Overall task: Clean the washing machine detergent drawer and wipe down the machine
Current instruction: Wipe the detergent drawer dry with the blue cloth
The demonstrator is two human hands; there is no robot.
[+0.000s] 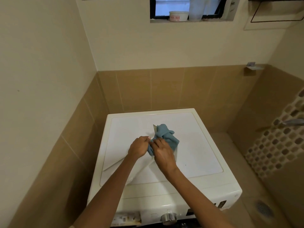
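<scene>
A white washing machine [197, 153] stands below me in a tiled corner. A crumpled blue cloth [166, 134] lies on its top, on what looks like a white drawer part [115, 163] lying across the lid. My left hand [139, 148] and my right hand [162, 151] meet at the cloth's near edge, and both pinch the fabric with curled fingers. At the machine's front, the open detergent drawer slot [127, 218] shows at lower left, beside a silver dial [168, 218].
Tan tiled walls close in at left and back. A tap [293, 121] sticks out from the mosaic wall on the right, with a floor drain [264, 209] below. A white tub [178, 16] and a clear container [197, 9] sit on the window sill.
</scene>
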